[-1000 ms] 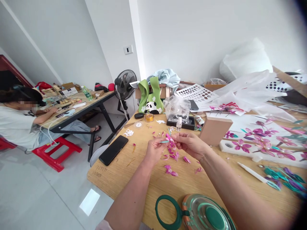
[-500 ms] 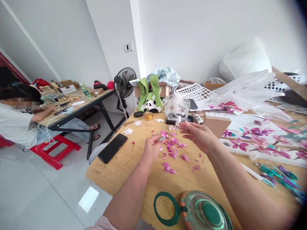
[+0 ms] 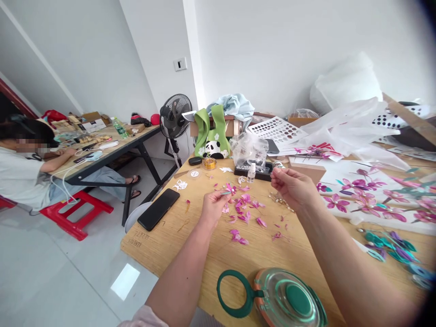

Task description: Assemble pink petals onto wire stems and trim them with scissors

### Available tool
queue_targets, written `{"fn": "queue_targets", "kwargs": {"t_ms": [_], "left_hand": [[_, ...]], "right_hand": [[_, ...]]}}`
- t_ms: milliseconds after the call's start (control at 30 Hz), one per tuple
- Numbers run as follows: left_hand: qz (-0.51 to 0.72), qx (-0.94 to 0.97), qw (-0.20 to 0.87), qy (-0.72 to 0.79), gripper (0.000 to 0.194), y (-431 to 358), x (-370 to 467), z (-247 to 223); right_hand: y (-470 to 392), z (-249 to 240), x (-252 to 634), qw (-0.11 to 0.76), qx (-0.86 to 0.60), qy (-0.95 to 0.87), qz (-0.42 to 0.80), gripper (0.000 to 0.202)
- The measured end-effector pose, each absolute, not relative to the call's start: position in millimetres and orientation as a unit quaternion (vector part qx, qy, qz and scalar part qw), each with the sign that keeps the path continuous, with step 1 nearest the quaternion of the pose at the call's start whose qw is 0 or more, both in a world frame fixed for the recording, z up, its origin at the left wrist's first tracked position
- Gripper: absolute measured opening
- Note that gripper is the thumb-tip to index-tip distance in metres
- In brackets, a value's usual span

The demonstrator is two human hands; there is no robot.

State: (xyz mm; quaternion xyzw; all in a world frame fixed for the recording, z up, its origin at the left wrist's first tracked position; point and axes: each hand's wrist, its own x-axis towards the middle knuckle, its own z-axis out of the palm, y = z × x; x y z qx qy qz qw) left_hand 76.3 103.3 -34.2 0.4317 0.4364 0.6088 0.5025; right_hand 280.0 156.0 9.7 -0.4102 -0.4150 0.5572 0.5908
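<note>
My left hand [image 3: 211, 208] pinches a small pink flower [image 3: 231, 189] with a pearl-like centre and a narrow teal leaf [image 3: 225, 193], above the wooden table. Off to the right, my right hand [image 3: 292, 188] is raised with thumb and fingertips pressed together. Whatever lies between those fingertips is too fine to make out. Loose pink petals [image 3: 243, 202] are scattered below and between the hands. Behind them stands a small clear bottle [image 3: 251, 173] in front of a black tray [image 3: 264, 171]. Some pearl-like beads [image 3: 279, 200] lie partly behind my right hand.
A black phone [image 3: 159, 209] lies on the left. A lidded jar [image 3: 289, 297] with a green ring handle stands near the front edge. Finished pink flowers [image 3: 337, 203] and teal-purple pieces [image 3: 391, 245] lie right. A person [image 3: 23, 168] sits at another table.
My right hand has moved right, away from the small bottle, uncovering it. My left hand keeps the flower and has shifted only slightly.
</note>
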Motion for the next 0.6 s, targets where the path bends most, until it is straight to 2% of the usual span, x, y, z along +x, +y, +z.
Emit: {"fn": "queue_targets", "kwargs": {"t_ms": [67, 133, 233, 367, 500, 600], "left_hand": [[0.604, 0.438, 0.504, 0.435, 0.020, 103, 77, -33], [0.595, 0.454, 0.496, 0.441, 0.017, 102, 78, -32], [0.588, 0.476, 0.469, 0.455, 0.016, 101, 80, -33], [0.591, 0.517, 0.392, 0.480, 0.013, 104, 79, -38], [0.560, 0.594, 0.236, 0.528, 0.010, 103, 78, -42], [0.523, 0.643, 0.136, 0.543, 0.013, 100, 80, -42]], "right_hand": [[158, 5, 283, 0.582, -0.469, -0.474, 0.465, 0.025], [158, -4, 280, 0.505, -0.533, -0.572, 0.365, 0.024], [157, -13, 269, 0.393, -0.572, -0.659, 0.289, 0.021], [149, -7, 257, 0.379, -0.560, -0.685, 0.270, 0.022], [136, 8, 247, 0.357, -0.514, -0.718, 0.306, 0.034], [129, 10, 238, 0.348, -0.494, -0.746, 0.279, 0.029]]}}
